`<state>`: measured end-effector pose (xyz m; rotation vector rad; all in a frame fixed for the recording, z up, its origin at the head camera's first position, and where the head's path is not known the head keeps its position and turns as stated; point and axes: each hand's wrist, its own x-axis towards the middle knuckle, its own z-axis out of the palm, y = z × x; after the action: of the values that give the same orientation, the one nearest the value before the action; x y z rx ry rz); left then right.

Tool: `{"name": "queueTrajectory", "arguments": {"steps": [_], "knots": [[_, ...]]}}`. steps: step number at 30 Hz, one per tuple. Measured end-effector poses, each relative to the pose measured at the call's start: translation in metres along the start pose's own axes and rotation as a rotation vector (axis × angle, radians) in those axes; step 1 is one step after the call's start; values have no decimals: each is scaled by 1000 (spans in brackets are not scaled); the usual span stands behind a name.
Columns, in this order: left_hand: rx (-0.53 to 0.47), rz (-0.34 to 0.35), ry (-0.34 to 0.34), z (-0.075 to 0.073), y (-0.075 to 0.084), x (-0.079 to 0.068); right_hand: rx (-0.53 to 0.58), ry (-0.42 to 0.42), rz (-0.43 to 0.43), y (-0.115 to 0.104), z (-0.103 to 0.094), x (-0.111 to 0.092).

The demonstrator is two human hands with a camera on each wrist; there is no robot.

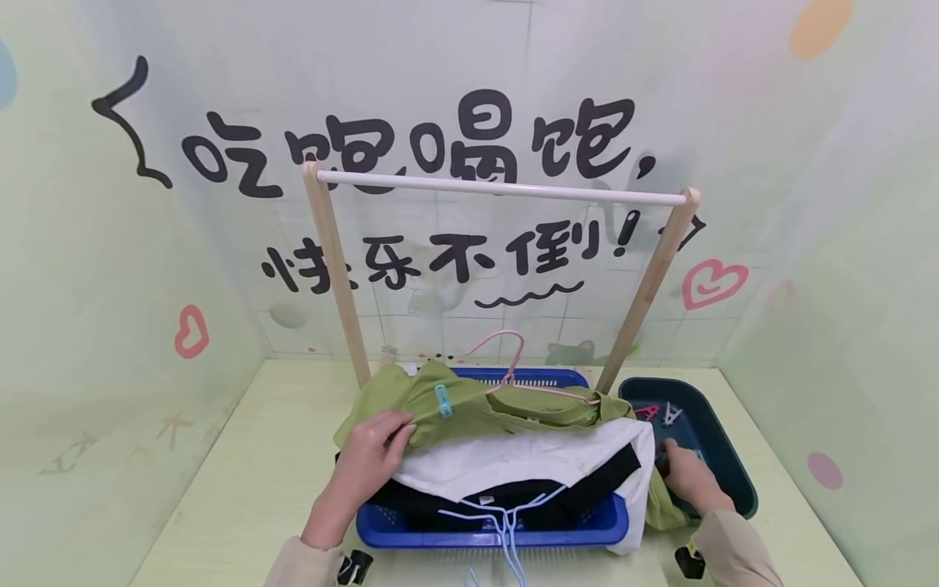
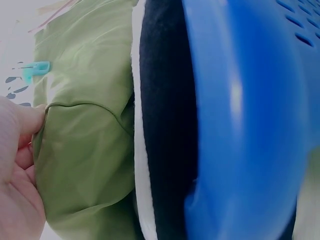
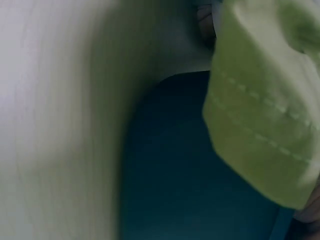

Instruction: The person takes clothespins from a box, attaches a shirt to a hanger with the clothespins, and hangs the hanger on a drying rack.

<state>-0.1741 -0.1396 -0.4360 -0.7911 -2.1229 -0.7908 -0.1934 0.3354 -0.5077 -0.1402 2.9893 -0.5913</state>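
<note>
The right hand is in the dark tray; I can't tell if it holds anything. The left hand pinches the green shirt over the blue basket. Behind stands 1 rack.

Back wall: pale mint, faint grid lines, two rows of bold black Chinese lettering, black squiggle underneath. Left wall and right wall same pale tone, pastel blobs, pink heart on the left, purple dot on the right. Worktop: pale yellow, light wood grain. Lighting soft, even.
</note>
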Motion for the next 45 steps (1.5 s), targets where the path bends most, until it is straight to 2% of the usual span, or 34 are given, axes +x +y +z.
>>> {"name": "queueTrajectory", "arguments": {"steps": [8,16,21,24,27,31,35,39,45], "knots": [[-8,3,-4,1,-1,-1,-16,2,-2,4,-2,-1],[-9,8,0,1,-2,-1,85,42,45,5,-11,-2],[-15,8,-1,2,-3,-1,151,122,36,-1,-23,-6],[-18,7,-3,2,-3,-2,241,213,19,-9,-32,-8],[-19,5,-6,2,-3,-2,367,313,-16,-22,-40,-8],[-21,2,-8,1,-3,-2,521,448,-126,-37,-48,-6],[-25,-3,-8,2,-3,-2,630,531,-238,-49,-56,-5],[-26,-6,-10,2,-3,-2,723,548,-340,-58,-63,-5],[-27,-4,-7,2,-4,-2,850,506,-489,-72,-69,-3]]}}
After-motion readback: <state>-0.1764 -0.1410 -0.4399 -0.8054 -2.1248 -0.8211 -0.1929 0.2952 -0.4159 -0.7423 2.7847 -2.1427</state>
